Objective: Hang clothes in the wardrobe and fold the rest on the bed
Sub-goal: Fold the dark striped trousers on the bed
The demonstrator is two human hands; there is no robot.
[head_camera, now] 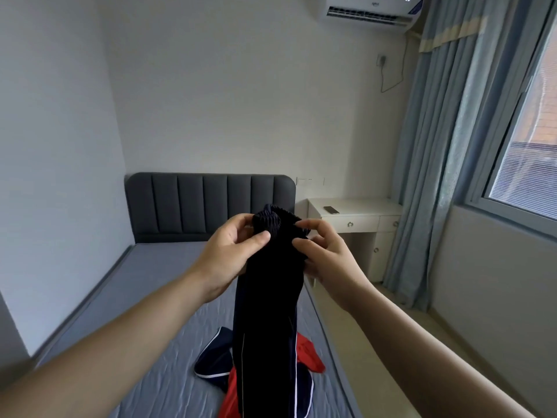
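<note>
A dark navy garment (268,312) with thin white piping hangs straight down in front of me, its ribbed band bunched at the top. My left hand (232,254) grips the left side of that band, thumb across the front. My right hand (325,257) pinches the right side, fingers curled round the cloth. The garment's lower end reaches a pile on the grey bed (144,303). The pile holds a red garment (310,354) and another navy piece with white trim (214,360).
A dark grey padded headboard (211,203) stands against the far wall. Right of the bed is a white desk (358,218) with a phone (331,209) on it. Blue curtains (437,164) and a window (530,152) fill the right side. No wardrobe is in view.
</note>
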